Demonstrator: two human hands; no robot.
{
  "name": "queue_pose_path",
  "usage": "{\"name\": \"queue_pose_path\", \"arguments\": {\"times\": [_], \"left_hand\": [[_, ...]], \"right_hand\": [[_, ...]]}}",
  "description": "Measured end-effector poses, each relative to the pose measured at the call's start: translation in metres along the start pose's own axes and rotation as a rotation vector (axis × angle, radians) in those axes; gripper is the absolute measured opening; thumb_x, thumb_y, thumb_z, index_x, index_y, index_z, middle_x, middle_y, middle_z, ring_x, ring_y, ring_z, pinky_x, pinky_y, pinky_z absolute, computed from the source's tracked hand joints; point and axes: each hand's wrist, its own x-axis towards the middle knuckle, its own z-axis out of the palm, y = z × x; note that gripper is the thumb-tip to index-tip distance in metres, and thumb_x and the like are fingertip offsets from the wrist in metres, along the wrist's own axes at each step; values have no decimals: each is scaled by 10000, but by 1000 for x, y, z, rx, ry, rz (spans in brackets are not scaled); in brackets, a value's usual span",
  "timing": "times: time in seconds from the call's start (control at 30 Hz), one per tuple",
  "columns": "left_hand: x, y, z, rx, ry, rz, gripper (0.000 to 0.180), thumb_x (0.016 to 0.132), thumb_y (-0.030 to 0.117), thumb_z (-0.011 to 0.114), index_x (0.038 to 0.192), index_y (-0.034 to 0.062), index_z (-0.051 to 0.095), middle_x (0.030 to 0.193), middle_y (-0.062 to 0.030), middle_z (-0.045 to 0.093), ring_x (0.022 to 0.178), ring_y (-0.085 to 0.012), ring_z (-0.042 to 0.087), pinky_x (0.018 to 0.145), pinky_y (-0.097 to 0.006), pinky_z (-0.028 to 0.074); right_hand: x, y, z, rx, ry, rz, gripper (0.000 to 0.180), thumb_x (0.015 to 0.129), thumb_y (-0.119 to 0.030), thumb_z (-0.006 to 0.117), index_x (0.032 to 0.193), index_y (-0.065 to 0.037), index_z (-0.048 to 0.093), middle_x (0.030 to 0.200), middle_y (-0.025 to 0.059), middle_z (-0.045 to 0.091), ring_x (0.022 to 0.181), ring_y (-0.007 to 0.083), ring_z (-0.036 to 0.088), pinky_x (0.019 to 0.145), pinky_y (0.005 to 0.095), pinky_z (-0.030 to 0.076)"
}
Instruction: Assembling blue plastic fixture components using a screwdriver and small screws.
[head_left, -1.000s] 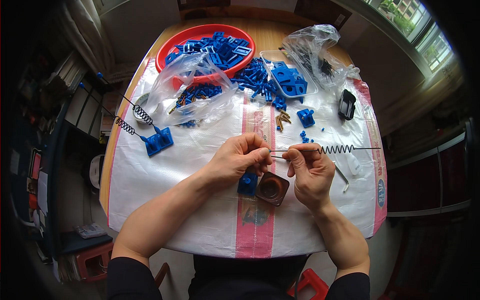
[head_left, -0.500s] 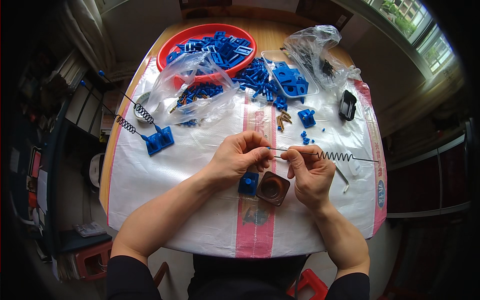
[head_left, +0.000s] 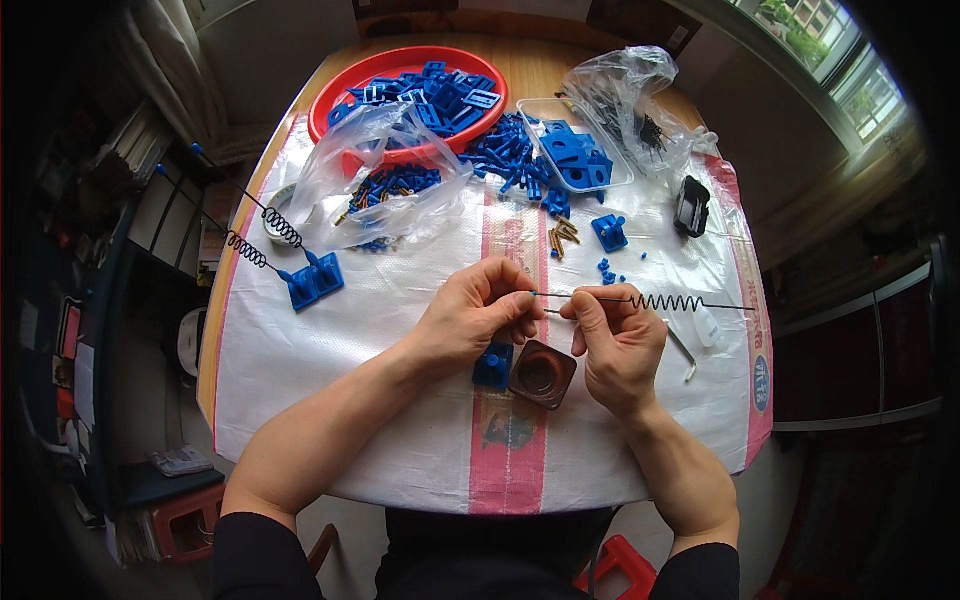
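My right hand (head_left: 622,350) is closed in a pinch on a thin black wire with a coiled spring section (head_left: 668,303), whose straight tail points right. Facing it, my left hand (head_left: 478,315) pinches the wire's other end, where a small blue tip (head_left: 533,294) peeks out between thumb and forefinger. A second thin rod (head_left: 552,312) runs just below, between both hands; which hand grips it I cannot tell. Under the hands sit a brown square dish (head_left: 543,376) with a round hollow and a blue square base (head_left: 493,366) with a peg.
Blue parts fill a red basin (head_left: 318,112) and a clear tub (head_left: 628,180). Plastic bags (head_left: 345,190) lie near them. Two spring wires stand in blue bases (head_left: 318,282) at left. Brass pins (head_left: 563,236), a blue piece (head_left: 610,232), a black case (head_left: 692,207) and a hex key (head_left: 683,352) lie right.
Both hands keep the same pinch on the wire. The whole scene has shifted very slightly left in the picture, and little else differs.
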Motion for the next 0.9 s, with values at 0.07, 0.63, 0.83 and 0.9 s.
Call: {"name": "queue_pose_path", "arguments": {"times": [0.07, 0.63, 0.83, 0.9], "left_hand": [[0, 0, 0, -3, 0, -2, 129, 961, 153, 610, 1021, 49, 561, 898, -40, 657, 778, -95, 635, 709, -251, 536], [0, 2, 1, -59, 59, -17, 138, 940, 96, 630, 1054, 23, 601, 928, -79, 683, 806, -132, 661, 726, -263, 548], [1, 0, 0, -77, 19, -8, 162, 947, 118, 625, 1079, 29, 596, 922, -67, 678, 815, -128, 662, 727, -265, 553], [1, 0, -1, -46, 17, -9, 157, 951, 122, 620, 1077, 33, 595, 928, -65, 678, 815, -125, 662, 724, -262, 553]], "right_hand": [[0, 1, 0, 4, 3, 0, 101, 935, -69, 637, 941, 27, 605, 788, 70, 679, 555, 47, 539, 470, 192, 418], [2, 0, -4, 21, 7, -13, 105, 936, -74, 640, 946, 23, 600, 797, 79, 678, 563, 49, 544, 472, 190, 424], [1, 0, -3, -5, -11, -19, 101, 935, -75, 640, 932, 17, 600, 797, 69, 679, 580, 51, 559, 479, 189, 436], [1, 0, -3, -12, -15, -23, 98, 934, -75, 641, 930, 15, 601, 795, 66, 680, 581, 51, 560, 479, 190, 437]]}}
